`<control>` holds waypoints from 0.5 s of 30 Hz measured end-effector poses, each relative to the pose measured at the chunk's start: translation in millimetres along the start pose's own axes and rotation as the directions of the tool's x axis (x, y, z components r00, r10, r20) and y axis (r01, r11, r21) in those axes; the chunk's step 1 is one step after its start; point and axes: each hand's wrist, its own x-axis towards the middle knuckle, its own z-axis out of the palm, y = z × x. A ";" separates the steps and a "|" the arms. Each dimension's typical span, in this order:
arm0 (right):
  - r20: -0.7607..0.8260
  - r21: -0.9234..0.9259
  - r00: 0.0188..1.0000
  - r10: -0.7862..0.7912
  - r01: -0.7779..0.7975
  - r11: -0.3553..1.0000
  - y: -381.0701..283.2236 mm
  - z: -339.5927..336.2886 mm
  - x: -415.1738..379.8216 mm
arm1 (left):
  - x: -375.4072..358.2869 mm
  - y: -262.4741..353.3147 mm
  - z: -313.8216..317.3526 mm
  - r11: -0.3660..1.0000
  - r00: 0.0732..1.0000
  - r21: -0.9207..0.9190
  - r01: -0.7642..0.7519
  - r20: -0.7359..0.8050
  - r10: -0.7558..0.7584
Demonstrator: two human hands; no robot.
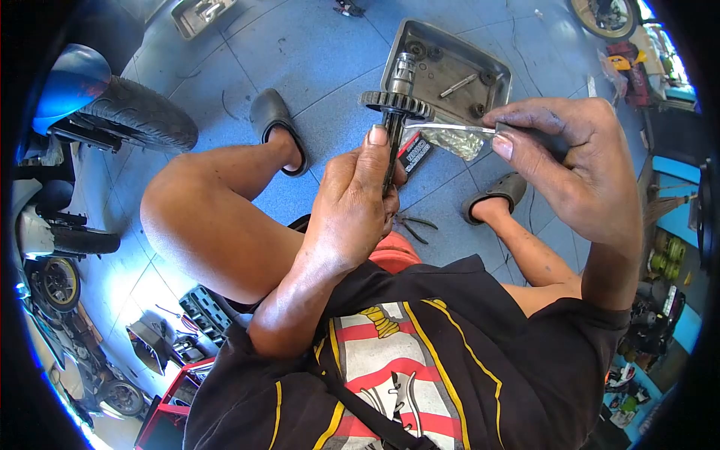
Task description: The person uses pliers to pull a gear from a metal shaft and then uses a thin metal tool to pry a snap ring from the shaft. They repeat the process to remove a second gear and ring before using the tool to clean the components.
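My left hand point(352, 196) is wrapped round the lower part of a metal gear shaft point(403, 76), held upright with the thumb along it. A toothed gear point(394, 103) sits on the shaft just above the thumb. Between the thumb and index finger of my right hand point(581, 161) is a thin metal pick-like tool point(457, 129). Its tip points left and overlaps the shaft right below the gear. Part of the shaft is hidden behind my left fingers.
Beyond the shaft, a metal tray point(469, 56) on the blue tiled floor holds several small parts. A clear plastic packet point(454, 141), a black-and-red box point(414, 156) and pliers point(415, 227) lie nearer. A motorcycle tyre point(142, 112) stands at left.
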 end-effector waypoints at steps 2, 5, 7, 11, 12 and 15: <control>-0.012 -0.003 1.000 -0.022 0.022 1.000 -1.5 0.6 -1.1 | -0.2 0.1 0.5 1.000 1.000 -0.001 -0.006 -0.009 0.006; -0.023 -0.015 0.997 -0.076 0.075 0.997 -1.1 1.8 0.2 | -0.3 -1.5 1.2 1.000 1.000 0.015 -0.025 -0.001 0.025; -0.023 -0.026 0.994 -0.104 0.104 0.994 -0.1 2.4 0.5 | -0.3 -2.6 1.6 0.998 0.999 0.045 -0.045 -0.001 0.045; -0.038 -0.074 0.984 -0.175 0.171 0.982 -1.1 2.0 1.7 | 0.1 -4.4 0.8 0.995 0.997 0.070 -0.077 -0.004 0.078; -0.037 -0.086 0.983 -0.178 0.174 0.981 -2.2 1.7 1.7 | -0.2 -4.0 1.2 0.994 0.996 0.066 -0.083 -0.005 0.084; -0.050 -0.152 0.989 -0.139 0.130 0.980 -8.7 2.2 0.9 | 1.9 -8.4 0.8 0.986 0.991 0.107 -0.130 -0.020 0.133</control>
